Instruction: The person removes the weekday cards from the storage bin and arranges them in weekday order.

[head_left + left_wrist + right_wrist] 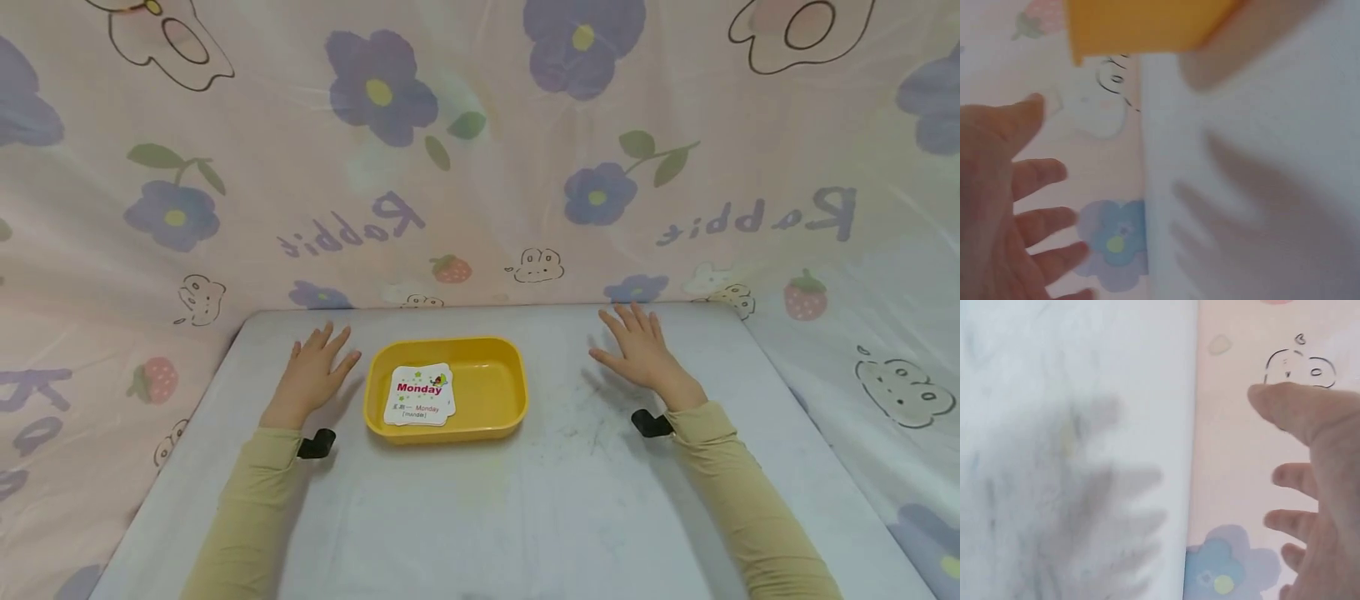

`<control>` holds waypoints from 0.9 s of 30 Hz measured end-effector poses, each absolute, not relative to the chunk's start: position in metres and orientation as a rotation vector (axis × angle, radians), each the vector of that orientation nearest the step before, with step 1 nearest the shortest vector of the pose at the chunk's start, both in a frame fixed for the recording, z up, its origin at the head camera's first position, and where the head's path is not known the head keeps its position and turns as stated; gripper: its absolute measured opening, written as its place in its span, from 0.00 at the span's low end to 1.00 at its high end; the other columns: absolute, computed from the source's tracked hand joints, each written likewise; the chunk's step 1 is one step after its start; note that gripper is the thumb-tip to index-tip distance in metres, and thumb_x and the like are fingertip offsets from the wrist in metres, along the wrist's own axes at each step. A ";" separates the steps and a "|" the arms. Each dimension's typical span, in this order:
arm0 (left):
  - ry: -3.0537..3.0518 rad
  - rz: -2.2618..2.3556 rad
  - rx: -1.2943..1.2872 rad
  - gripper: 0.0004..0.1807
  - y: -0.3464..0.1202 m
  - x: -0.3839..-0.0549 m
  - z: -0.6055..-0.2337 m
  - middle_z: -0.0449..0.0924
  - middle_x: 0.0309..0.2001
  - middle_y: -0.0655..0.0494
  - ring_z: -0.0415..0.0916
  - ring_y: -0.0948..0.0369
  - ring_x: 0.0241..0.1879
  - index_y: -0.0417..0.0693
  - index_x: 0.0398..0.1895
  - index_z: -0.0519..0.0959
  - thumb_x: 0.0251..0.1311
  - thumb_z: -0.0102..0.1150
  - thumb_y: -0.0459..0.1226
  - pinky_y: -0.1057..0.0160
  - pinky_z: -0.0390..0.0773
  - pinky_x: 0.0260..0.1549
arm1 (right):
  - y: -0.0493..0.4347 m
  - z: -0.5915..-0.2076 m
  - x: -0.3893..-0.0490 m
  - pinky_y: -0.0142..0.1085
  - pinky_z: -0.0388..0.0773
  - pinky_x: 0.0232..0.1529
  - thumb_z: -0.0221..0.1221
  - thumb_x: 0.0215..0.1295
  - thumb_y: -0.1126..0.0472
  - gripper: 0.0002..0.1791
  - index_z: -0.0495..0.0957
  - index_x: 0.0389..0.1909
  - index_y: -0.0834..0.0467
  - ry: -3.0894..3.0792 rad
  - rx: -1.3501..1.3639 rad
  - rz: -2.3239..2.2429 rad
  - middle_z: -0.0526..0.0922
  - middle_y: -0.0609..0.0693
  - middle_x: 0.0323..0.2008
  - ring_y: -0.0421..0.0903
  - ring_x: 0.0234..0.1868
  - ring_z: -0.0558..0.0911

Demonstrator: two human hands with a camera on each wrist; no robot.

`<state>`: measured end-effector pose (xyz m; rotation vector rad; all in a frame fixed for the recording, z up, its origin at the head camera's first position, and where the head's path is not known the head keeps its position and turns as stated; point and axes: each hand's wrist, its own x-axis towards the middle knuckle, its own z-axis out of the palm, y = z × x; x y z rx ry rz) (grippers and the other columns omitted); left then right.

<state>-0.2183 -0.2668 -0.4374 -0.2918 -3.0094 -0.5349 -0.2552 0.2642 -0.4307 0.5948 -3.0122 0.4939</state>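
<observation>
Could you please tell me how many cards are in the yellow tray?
2 visible: the Monday card on top, another card jutting out beneath it; more may be hidden.

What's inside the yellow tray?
In the yellow tray lies a white "Monday" card. Another card pokes out beneath it, mostly covered, so its picture and any more cards underneath can't be seen.

On the tabletop (pixel 480 517), the raised rim of the yellow tray (pixel 450 435) bars a low sideways path from the left hand (pixel 318 367), with a narrow gap between them. A broad, open stretch separates the tray from the right hand (pixel 637 346). Inside, cards (pixel 418 396) take up the left part; the right part is free. Printed cloth (pixel 487 183) rises like a wall along the far edge. Towards the near edge, the way lies open.
</observation>
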 end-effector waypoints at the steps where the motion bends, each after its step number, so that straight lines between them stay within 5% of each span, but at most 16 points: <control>1: -3.023 -0.587 -0.286 0.36 -0.267 -0.218 -0.436 0.46 0.72 0.34 0.42 0.36 0.69 0.42 0.72 0.57 0.70 0.41 0.56 0.35 0.42 0.63 | 0.264 -0.430 -0.256 0.63 0.31 0.65 0.54 0.68 0.42 0.41 0.54 0.72 0.63 -3.006 0.612 0.520 0.49 0.68 0.70 0.68 0.71 0.38; 16: -2.990 -0.948 -0.419 0.35 -0.267 -0.195 -0.420 0.60 0.67 0.36 0.52 0.38 0.67 0.38 0.70 0.61 0.69 0.47 0.52 0.38 0.53 0.62 | 0.231 -0.391 -0.244 0.56 0.63 0.60 0.51 0.71 0.44 0.34 0.60 0.69 0.60 -2.995 0.613 1.344 0.69 0.61 0.62 0.61 0.63 0.67; 27: -2.930 -1.285 -0.389 0.31 -0.259 -0.182 -0.401 0.63 0.66 0.40 0.65 0.40 0.61 0.45 0.69 0.64 0.69 0.49 0.52 0.40 0.68 0.54 | 0.209 -0.370 -0.232 0.52 0.66 0.60 0.50 0.73 0.54 0.26 0.63 0.66 0.62 -2.920 0.590 1.761 0.72 0.62 0.60 0.58 0.59 0.73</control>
